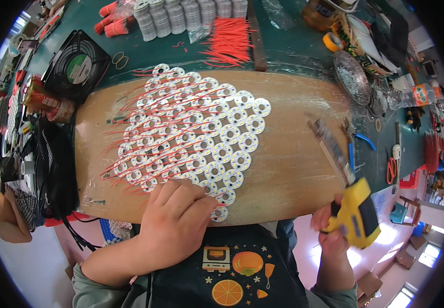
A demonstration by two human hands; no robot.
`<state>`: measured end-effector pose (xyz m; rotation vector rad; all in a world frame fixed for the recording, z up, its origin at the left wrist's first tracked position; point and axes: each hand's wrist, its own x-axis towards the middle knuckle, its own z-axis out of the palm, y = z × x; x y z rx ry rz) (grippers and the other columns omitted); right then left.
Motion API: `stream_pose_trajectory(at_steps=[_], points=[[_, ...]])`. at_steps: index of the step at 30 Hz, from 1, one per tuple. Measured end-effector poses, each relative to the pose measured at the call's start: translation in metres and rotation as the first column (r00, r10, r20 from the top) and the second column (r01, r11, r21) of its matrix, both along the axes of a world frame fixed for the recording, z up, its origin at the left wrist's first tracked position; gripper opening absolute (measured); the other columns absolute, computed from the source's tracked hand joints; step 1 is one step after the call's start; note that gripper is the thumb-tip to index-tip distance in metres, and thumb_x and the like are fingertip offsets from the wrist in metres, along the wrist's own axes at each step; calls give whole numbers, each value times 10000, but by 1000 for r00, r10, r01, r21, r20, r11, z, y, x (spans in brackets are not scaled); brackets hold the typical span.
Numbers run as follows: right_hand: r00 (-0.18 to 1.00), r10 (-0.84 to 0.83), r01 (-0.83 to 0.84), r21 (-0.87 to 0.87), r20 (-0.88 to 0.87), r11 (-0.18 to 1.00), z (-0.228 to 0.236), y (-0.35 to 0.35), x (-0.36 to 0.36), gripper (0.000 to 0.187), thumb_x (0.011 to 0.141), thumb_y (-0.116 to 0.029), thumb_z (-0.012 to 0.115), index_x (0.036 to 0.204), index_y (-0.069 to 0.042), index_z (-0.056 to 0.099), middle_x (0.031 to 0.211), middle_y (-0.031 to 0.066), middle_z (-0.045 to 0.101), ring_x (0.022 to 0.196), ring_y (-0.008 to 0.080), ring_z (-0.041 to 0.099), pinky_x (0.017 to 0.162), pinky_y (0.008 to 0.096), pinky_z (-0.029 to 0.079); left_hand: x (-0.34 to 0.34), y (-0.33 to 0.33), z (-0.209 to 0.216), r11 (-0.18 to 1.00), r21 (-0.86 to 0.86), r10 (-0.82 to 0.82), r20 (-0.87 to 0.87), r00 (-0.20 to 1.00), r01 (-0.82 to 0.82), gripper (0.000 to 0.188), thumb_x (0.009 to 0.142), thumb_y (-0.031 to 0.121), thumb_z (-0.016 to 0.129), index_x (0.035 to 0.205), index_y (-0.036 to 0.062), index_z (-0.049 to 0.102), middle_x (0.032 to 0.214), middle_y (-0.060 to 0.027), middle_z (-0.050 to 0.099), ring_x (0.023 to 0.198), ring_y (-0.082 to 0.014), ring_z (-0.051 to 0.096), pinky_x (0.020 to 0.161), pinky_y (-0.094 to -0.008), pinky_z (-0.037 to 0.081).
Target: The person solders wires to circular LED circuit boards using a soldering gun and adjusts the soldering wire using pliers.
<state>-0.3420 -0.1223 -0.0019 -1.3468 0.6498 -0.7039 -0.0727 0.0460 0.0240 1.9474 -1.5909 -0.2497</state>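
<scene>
Many white ring-shaped LED boards (201, 133) with red wires lie in overlapping rows on a wooden board (293, 164). My left hand (175, 223) rests palm down on the near rows, fingers together, pressing on the rings at the board's front edge. My right hand (332, 228) grips a yellow and black soldering gun (358, 213) by its handle, off the near right corner of the board, its long metal tip (332, 149) pointing up over the wood.
Stacks of white ring boards (181, 15) and loose red wires (229, 41) lie at the back. A black fan (78, 64) sits back left. Blue pliers (360, 141), orange scissors (391, 169) and a metal dish (352, 77) are on the right. Another person's arm (1, 215) shows at left.
</scene>
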Motion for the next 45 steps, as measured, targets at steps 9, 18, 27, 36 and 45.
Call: stream_pose_trajectory(at_steps=[9, 18, 27, 36, 45], points=[[793, 512, -529, 44, -330, 847, 2, 40, -30, 468, 723, -343, 812, 1035, -17, 689, 858, 117, 697, 690, 311, 679, 612, 342, 525, -1, 7, -9, 997, 3, -83, 49, 995, 83, 327, 637, 16, 740, 959, 75, 721, 842, -16, 598, 791, -206, 609, 687, -340, 468], [837, 436, -408, 154, -331, 900, 11, 51, -22, 534, 785, -537, 750, 865, -29, 605, 684, 35, 556, 563, 185, 538, 538, 301, 408, -4, 4, -12, 996, -2, -89, 40, 995, 89, 314, 642, 19, 717, 951, 75, 721, 828, -5, 592, 791, -198, 604, 688, -336, 461], [827, 428, -409, 132, -365, 903, 11, 51, -23, 551, 803, -548, 734, 886, -15, 627, 724, 50, 586, 597, 184, 571, 552, 296, 436, -3, 5, -12, 996, 18, -85, 42, 995, 84, 294, 657, 22, 701, 946, 76, 710, 835, -5, 578, 797, -196, 589, 705, -336, 448], [808, 420, -441, 47, -414, 896, 8, 50, -26, 546, 801, -547, 725, 880, -16, 628, 707, 46, 581, 580, 185, 559, 536, 303, 422, -3, 3, -10, 994, 57, -96, 23, 995, 94, 289, 668, 17, 694, 951, 75, 699, 836, -13, 572, 801, -202, 584, 710, -340, 452], [826, 405, -428, 30, -391, 903, 5, 51, -27, 530, 813, -543, 714, 860, -23, 625, 690, 46, 574, 558, 193, 555, 523, 305, 415, -4, 2, -11, 995, 48, -91, 6, 996, 91, 286, 665, 1, 699, 945, 62, 694, 825, -22, 570, 792, -210, 584, 702, -345, 464]])
